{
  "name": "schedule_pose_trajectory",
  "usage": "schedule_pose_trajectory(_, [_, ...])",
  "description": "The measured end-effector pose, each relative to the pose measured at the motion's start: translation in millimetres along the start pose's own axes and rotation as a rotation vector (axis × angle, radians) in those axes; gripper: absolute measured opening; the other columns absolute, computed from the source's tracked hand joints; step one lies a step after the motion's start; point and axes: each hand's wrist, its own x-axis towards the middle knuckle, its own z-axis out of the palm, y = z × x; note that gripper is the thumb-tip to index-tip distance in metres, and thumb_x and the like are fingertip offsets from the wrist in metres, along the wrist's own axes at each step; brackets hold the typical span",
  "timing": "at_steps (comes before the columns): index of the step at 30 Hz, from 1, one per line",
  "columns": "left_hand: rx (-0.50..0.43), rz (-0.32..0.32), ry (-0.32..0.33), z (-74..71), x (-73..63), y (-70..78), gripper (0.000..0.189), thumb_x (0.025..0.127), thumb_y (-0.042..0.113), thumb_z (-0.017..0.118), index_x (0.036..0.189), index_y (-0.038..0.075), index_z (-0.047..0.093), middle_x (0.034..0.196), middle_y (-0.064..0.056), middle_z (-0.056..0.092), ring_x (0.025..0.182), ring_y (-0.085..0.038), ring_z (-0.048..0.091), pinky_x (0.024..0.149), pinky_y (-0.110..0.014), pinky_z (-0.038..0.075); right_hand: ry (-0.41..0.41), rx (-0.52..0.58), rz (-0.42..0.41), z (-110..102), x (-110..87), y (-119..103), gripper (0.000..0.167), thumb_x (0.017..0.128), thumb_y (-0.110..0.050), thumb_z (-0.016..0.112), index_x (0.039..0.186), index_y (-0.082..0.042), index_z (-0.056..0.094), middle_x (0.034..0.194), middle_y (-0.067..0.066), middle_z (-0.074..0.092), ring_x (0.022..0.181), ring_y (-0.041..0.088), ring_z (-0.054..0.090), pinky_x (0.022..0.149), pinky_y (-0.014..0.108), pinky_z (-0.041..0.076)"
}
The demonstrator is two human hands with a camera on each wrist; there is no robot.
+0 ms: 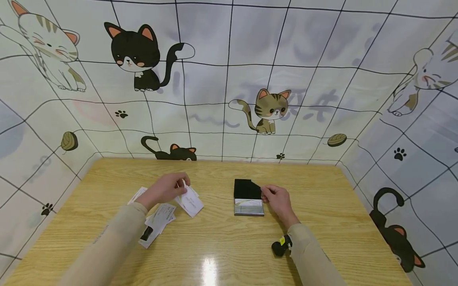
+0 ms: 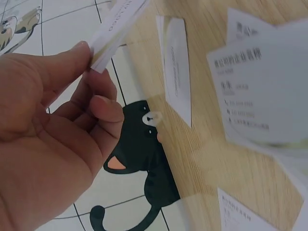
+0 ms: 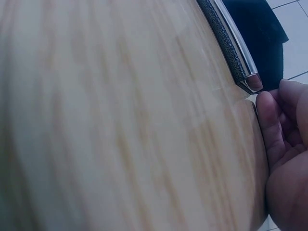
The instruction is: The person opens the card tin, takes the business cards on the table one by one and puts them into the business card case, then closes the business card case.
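My left hand (image 1: 162,189) pinches a white business card (image 2: 117,34) between thumb and fingertips. Just beyond it, other white cards (image 1: 192,203) with printed text lie at an angle on the table. An overlapping spread of cards (image 1: 162,215) is under and beside my left forearm, one with a dark patch. To the right, a card case (image 1: 249,211) stands with its black lid (image 1: 243,189) raised; a white card (image 1: 248,202) shows inside. My right hand (image 1: 278,200) pinches the lid's right edge. In the right wrist view, the case's metal rim (image 3: 239,41) shows beside the thumb.
The light wooden table (image 1: 214,238) ends at a fabric backdrop (image 1: 207,87) printed with cats and grid lines, which also rises on both sides. A small black device (image 1: 280,246) sits at my right wrist.
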Motion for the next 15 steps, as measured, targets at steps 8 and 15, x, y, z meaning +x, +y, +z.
schedule_pose_trajectory(8, [-0.117, 0.047, 0.027, 20.1, 8.0, 14.1, 0.011, 0.1, 0.003, 0.064, 0.108, 0.01, 0.066, 0.09, -0.003, 0.063, 0.076, -0.018, 0.053, 0.068, -0.034, 0.046, -0.008, -0.003, 0.003, -1, -0.5, 2, 0.023, 0.103, -0.017, 0.066, 0.091, 0.0, 0.076, 0.075, 0.006, 0.07, 0.068, 0.014, 0.062, 0.066, 0.023, 0.051])
schedule_pose_trajectory(15, [-0.134, 0.071, 0.039, 38.4, 17.0, 27.3, 0.011, 0.101, 0.004, 0.065, 0.109, 0.011, 0.065, 0.091, -0.003, 0.063, 0.075, -0.018, 0.054, 0.069, -0.034, 0.046, -0.005, -0.009, 0.007, -1, 0.2, 2, 0.022, 0.102, -0.017, 0.067, 0.092, 0.0, 0.076, 0.076, 0.006, 0.07, 0.068, 0.014, 0.063, 0.067, 0.023, 0.052])
